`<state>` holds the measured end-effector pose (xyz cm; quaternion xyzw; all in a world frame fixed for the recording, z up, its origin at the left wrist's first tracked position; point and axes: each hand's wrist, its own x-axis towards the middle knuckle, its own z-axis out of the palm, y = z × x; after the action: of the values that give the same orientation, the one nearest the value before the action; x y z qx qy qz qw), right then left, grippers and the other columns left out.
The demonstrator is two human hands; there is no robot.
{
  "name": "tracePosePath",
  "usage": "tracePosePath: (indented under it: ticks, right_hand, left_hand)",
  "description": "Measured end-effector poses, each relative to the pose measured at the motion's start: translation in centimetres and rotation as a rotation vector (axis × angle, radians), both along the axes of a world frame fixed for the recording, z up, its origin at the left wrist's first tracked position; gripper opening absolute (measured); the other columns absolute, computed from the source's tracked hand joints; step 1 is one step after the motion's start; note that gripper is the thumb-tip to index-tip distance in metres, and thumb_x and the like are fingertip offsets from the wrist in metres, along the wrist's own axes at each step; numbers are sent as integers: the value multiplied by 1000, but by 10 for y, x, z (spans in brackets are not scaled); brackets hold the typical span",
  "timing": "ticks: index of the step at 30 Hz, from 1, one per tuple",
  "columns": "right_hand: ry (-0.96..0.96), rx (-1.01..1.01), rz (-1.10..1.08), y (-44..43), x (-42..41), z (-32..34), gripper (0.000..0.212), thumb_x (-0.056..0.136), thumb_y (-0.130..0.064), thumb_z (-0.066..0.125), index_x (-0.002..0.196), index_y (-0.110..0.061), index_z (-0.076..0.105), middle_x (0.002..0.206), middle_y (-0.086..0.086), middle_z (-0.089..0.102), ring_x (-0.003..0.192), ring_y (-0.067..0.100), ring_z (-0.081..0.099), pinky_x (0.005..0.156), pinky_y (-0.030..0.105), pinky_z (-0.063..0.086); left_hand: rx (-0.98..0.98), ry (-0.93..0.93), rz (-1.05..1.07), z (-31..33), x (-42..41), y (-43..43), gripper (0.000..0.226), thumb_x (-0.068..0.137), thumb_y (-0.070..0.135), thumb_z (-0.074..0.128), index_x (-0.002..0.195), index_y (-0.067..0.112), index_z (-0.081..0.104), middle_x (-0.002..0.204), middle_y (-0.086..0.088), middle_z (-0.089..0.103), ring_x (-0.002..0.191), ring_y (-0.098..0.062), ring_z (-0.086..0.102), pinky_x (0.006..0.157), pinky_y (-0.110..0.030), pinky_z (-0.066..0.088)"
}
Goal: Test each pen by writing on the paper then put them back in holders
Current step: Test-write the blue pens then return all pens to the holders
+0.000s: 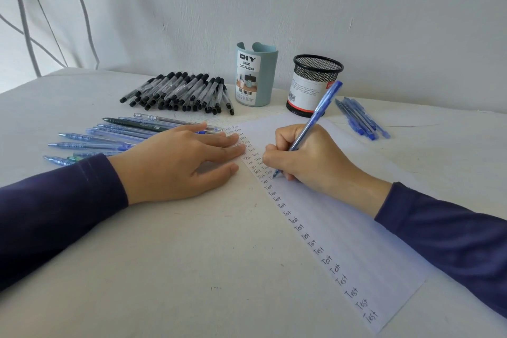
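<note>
My right hand (315, 158) grips a translucent blue pen (319, 114), its tip touching the white paper (356, 228) beside a column of handwritten "Test" words. My left hand (178, 162) lies flat with straight fingers, fingertips pressing on the paper's left edge. Two holders stand at the back: a pale blue desk organizer (256, 74) and a black mesh cup (314, 82). No pens show above either holder's rim.
A pile of black-capped pens (181, 93) lies at the back left. A row of blue pens and one dark green pen (109, 134) lies left of my left hand. Several blue pens (362, 118) lie right of the mesh cup. A white wall stands behind the table.
</note>
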<state>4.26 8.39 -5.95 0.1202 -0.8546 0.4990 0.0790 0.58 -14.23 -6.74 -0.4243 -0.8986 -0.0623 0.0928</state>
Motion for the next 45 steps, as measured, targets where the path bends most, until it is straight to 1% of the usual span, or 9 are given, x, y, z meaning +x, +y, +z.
tracePosePath:
  ticks: [9, 19, 24, 30, 35, 37, 39, 41, 45]
  right_hand:
    - [3, 11, -9, 1, 0, 1, 37, 82, -4, 69, 54, -5, 46, 39, -8, 45, 42, 8, 49, 60, 34, 54]
    - [20, 3, -13, 4, -3, -1, 35, 81, -4, 69, 58, 6, 46, 40, -6, 46, 52, 26, 57, 50, 21, 48]
    - [25, 14, -14, 2, -2, -1, 35, 80, -2, 68, 55, 1, 44, 52, 16, 44, 45, 11, 43, 46, 15, 41]
    - [12, 21, -12, 2, -2, 0, 34, 81, -2, 68, 57, 5, 46, 50, 12, 44, 44, 10, 44, 46, 15, 42]
    - [-90, -133, -42, 5, -5, 7, 44, 94, -20, 57, 51, -13, 50, 56, 4, 56, 42, 9, 42, 45, 17, 35]
    - [-103, -139, -43, 8, -6, 13, 39, 96, -28, 55, 60, -14, 52, 52, 2, 53, 42, 10, 38, 44, 19, 32]
    - [-152, -139, -30, 11, -7, 17, 28, 96, -42, 54, 89, -15, 56, 44, 1, 44, 39, 10, 35, 41, 20, 30]
    - [-244, -200, 7, 16, -9, 19, 34, 97, -50, 46, 113, -20, 54, 41, 0, 38, 39, 13, 31, 41, 22, 27]
    - [-252, -299, 31, 23, -11, 27, 29, 105, -33, 35, 115, -17, 57, 48, 2, 51, 43, 14, 46, 45, 24, 38]
  left_hand:
    - [-11, 6, -1, 0, 1, 0, 66, 91, 64, 16, 145, 36, 42, 151, 18, 34, 138, 4, 32, 118, -19, 9]
    - [-6, -10, 8, 1, 2, 1, 66, 90, 65, 16, 145, 38, 41, 151, 18, 34, 139, 2, 32, 118, -19, 9]
    - [-2, -4, 10, 0, 2, 0, 65, 90, 64, 18, 144, 37, 43, 151, 17, 36, 139, 1, 34, 117, -18, 12]
    - [-16, -18, 13, 0, 1, 0, 67, 89, 66, 14, 145, 40, 39, 152, 20, 31, 138, 7, 27, 118, -18, 10]
    - [-16, -29, 17, 0, 1, 0, 68, 88, 68, 12, 145, 41, 37, 152, 21, 30, 140, 4, 28, 117, -17, 8]
    - [-14, -30, 21, 0, 1, 0, 68, 88, 68, 12, 145, 42, 36, 152, 22, 29, 140, 4, 28, 118, -17, 9]
    - [-14, -37, 24, -1, 1, 0, 67, 88, 68, 12, 145, 42, 36, 152, 22, 29, 141, 4, 28, 119, -18, 9]
    - [-19, -38, 25, 0, 1, 0, 67, 88, 68, 11, 145, 43, 35, 153, 22, 29, 141, 4, 27, 118, -17, 8]
    - [-20, -38, 28, -2, 0, -1, 64, 89, 68, 12, 145, 44, 34, 152, 23, 29, 141, 5, 28, 118, -17, 8]
